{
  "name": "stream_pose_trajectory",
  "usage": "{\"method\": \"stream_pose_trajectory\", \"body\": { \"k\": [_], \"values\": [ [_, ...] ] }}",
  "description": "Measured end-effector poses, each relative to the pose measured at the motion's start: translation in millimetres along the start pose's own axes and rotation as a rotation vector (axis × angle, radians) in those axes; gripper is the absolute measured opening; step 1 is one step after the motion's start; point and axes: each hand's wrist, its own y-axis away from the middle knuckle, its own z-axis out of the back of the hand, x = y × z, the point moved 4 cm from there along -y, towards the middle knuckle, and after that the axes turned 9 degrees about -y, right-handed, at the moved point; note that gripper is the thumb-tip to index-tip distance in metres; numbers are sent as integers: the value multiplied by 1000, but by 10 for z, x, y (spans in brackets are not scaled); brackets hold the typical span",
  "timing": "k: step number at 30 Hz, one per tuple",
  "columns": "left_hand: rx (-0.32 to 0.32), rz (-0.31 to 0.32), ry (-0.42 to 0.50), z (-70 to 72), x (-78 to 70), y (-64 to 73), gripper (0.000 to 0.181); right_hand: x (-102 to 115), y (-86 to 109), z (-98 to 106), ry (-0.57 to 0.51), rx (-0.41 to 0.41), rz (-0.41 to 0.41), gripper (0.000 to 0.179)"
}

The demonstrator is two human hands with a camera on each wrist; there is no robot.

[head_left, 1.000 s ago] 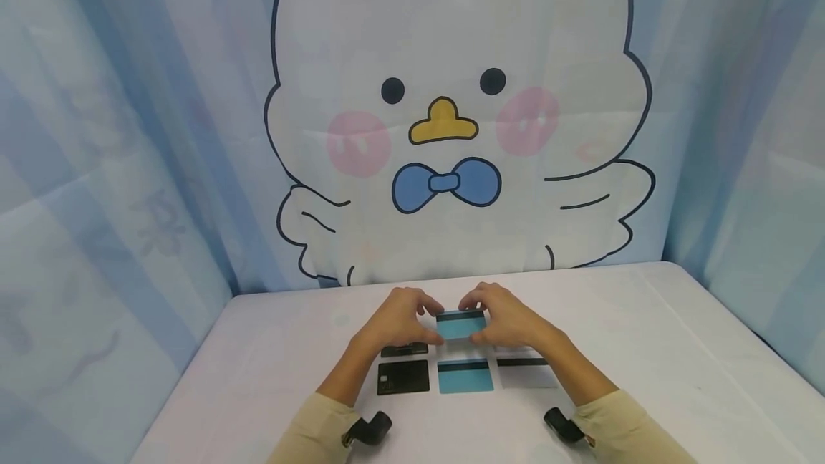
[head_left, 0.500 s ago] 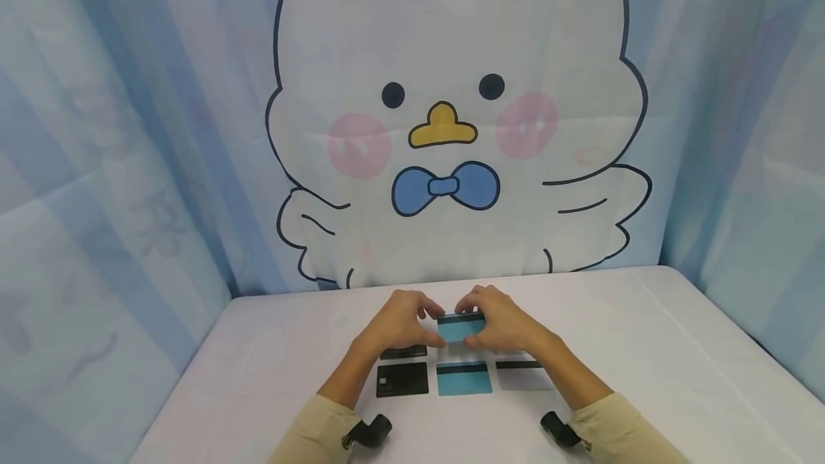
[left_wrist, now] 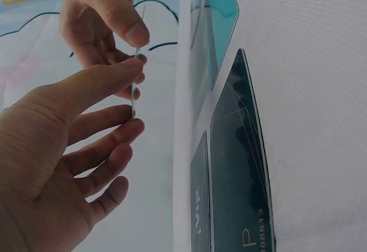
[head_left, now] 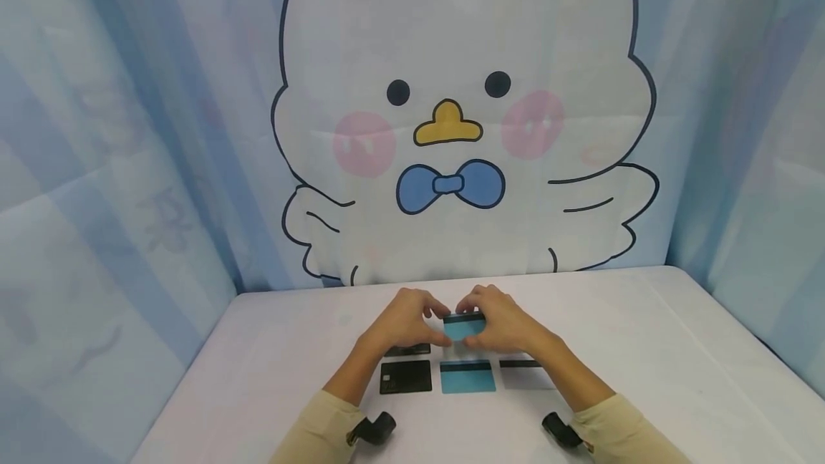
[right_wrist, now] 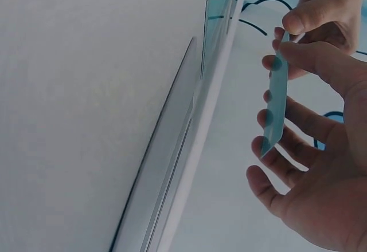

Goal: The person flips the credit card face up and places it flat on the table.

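A light blue card with a dark stripe [head_left: 463, 329] is held up over the table by both hands. My left hand [head_left: 404, 319] pinches its left end between thumb and fingers; my right hand [head_left: 504, 319] pinches the right end. Seen from the right wrist, the card [right_wrist: 277, 97] stands on edge, with fingertips showing through it. A second blue striped card [head_left: 467, 378] lies flat below. To its left is a black card [head_left: 405, 377] with a chip, and to its right a silvery card with a dark stripe [head_left: 525, 377], partly covered by the right forearm.
Another black card [head_left: 407, 350] lies behind the front one, partly hidden by the left hand; the left wrist view shows "VIP" on it. A white cloth [head_left: 290, 349] covers the table. Behind hangs a curtain [head_left: 445, 235] with a cartoon bird.
My hands have drawn slightly closer together along the held card, so a little less of it shows between them. The cards on the table stay where they were.
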Motion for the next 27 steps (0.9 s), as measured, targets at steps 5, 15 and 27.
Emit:
{"method": "stream_pose_trajectory", "body": {
  "k": [5, 15, 27],
  "values": [
    [-15, -14, -8, 21, -16, 8, 48, 22, -7, 14, 4, -2, 17, 44],
    [-21, -10, 12, -5, -6, 18, 47, 60, 13, -9, 6, -8, 15, 43],
    [-28, -15, 8, 5, -31, 20, 48, 79, 19, -2, 27, -12, 33, 44]
  ]
}}
